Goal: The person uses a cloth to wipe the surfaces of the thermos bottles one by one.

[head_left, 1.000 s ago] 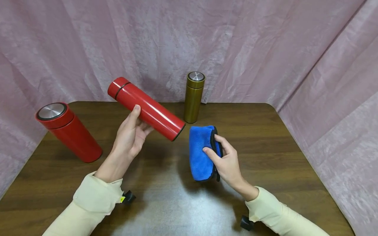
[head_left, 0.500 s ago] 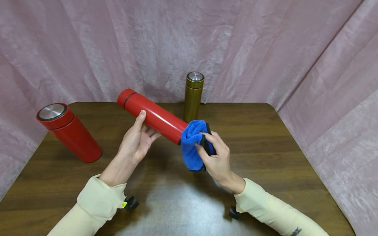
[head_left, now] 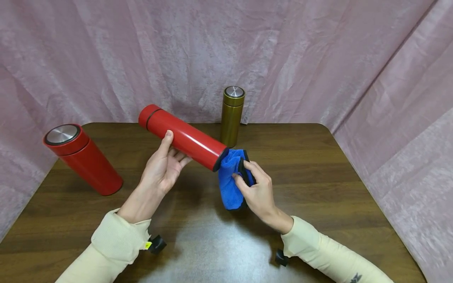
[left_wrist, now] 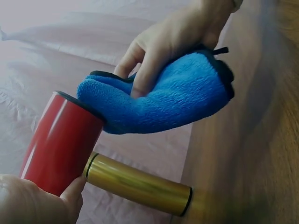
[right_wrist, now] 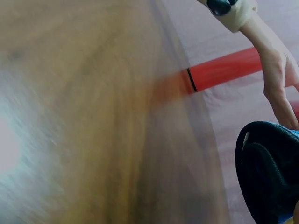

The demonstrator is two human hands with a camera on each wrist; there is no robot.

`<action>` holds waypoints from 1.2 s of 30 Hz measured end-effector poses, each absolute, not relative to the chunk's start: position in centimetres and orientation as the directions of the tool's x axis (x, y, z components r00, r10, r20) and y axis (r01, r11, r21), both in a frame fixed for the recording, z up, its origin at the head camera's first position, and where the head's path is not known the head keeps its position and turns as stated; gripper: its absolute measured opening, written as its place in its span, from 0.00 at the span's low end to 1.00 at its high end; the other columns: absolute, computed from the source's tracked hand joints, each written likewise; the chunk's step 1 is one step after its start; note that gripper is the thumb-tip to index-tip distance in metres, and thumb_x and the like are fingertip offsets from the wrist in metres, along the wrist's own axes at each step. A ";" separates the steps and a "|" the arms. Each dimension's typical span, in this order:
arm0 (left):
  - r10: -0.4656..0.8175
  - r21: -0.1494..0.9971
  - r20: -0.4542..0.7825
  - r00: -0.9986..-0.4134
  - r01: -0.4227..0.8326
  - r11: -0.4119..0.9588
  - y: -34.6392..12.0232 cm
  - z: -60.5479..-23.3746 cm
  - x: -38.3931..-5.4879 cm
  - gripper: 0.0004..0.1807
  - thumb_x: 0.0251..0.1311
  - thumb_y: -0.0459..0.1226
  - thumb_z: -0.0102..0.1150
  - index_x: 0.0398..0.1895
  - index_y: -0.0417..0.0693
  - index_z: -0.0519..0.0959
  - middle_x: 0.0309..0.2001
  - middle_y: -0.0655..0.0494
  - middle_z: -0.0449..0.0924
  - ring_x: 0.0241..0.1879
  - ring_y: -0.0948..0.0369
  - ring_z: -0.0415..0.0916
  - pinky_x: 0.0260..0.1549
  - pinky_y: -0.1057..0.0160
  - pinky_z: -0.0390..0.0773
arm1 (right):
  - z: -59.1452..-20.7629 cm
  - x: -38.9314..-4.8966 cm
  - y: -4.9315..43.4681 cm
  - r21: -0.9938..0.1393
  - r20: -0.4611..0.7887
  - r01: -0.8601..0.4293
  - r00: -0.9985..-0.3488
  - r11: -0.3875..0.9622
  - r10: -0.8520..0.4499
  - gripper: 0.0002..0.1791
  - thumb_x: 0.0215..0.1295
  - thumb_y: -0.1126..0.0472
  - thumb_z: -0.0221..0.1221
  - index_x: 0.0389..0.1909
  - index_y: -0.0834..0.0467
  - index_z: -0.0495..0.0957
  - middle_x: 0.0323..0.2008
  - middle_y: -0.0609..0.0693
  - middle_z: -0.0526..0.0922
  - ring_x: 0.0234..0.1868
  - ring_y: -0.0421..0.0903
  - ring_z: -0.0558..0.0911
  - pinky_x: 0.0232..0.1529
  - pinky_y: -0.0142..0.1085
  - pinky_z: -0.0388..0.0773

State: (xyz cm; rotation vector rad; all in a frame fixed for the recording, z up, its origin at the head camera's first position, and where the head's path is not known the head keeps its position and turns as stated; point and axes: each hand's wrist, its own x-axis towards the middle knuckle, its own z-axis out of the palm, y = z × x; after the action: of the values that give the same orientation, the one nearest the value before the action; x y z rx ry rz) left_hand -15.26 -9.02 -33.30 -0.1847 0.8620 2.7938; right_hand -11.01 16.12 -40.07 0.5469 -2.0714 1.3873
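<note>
My left hand grips a red thermos bottle around its middle, thumb on the near side. The bottle tilts above the table, capped end up to the left and black-rimmed base down to the right. In my right hand is a folded blue cloth with black edging, pinched between thumb and fingers. The cloth's upper edge is right at the bottle's base. In the left wrist view the cloth overlaps the rim of the red bottle. The right wrist view shows only the cloth's dark-edged side.
A second, wider red thermos with a steel lid stands at the left of the wooden table. Near the back edge stands a slim gold thermos. Pink curtains hang behind and at the sides.
The right hand has brought the cloth left to the bottle's base, covered it, then drawn slightly down, showing the base rim again. The left hand has shifted the bottle slightly right and down.
</note>
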 end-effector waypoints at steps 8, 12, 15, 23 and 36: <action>0.164 0.522 -0.199 -0.966 -0.246 -0.817 -8.9 -33.4 -15.4 0.34 0.74 0.44 0.60 0.77 0.60 0.57 0.69 0.54 0.64 0.69 0.51 0.65 0.69 0.50 0.68 | -40.6 -9.3 15.5 -0.700 0.640 -0.625 -0.764 0.346 -0.084 0.18 0.61 0.71 0.71 0.52 0.60 0.84 0.45 0.51 0.86 0.43 0.47 0.85 0.46 0.31 0.83; 0.162 0.492 -0.216 -0.963 -0.251 -0.834 -9.2 -33.6 -15.5 0.33 0.74 0.43 0.59 0.77 0.60 0.57 0.70 0.54 0.63 0.71 0.51 0.63 0.71 0.49 0.64 | -40.3 -8.8 15.2 -0.663 0.674 -0.666 -0.730 0.342 -0.115 0.19 0.60 0.72 0.71 0.52 0.61 0.84 0.47 0.54 0.86 0.44 0.49 0.86 0.48 0.33 0.84; 0.160 0.486 -0.222 -0.962 -0.251 -0.837 -9.3 -33.8 -15.5 0.33 0.74 0.43 0.59 0.77 0.60 0.57 0.71 0.54 0.63 0.71 0.51 0.62 0.71 0.49 0.63 | -39.9 -8.6 15.0 -0.622 0.710 -0.709 -0.690 0.333 -0.142 0.20 0.60 0.73 0.69 0.54 0.61 0.83 0.49 0.56 0.85 0.45 0.50 0.86 0.49 0.34 0.84; 0.168 0.500 -0.240 -0.956 -0.270 -0.823 -9.3 -34.3 -15.4 0.34 0.74 0.43 0.59 0.78 0.59 0.57 0.71 0.54 0.62 0.72 0.50 0.61 0.72 0.48 0.62 | -38.9 -8.7 14.7 -0.542 0.787 -0.785 -0.599 0.301 -0.144 0.20 0.59 0.75 0.65 0.54 0.63 0.83 0.50 0.59 0.84 0.46 0.54 0.85 0.53 0.36 0.83; 0.164 0.505 -0.269 -0.949 -0.284 -0.815 -9.1 -34.4 -15.2 0.34 0.74 0.43 0.59 0.78 0.58 0.56 0.70 0.53 0.63 0.71 0.50 0.62 0.72 0.48 0.63 | -36.9 -9.8 14.8 -0.568 0.787 -0.750 -0.615 0.339 -0.043 0.17 0.60 0.74 0.67 0.51 0.64 0.84 0.48 0.58 0.85 0.44 0.53 0.86 0.51 0.37 0.85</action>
State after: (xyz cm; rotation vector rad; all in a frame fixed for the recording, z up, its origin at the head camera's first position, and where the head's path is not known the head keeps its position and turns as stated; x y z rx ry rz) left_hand -15.15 -9.10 -34.41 -0.3132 0.8192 2.7684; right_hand -9.81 14.85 -36.94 0.6945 -1.9213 1.3196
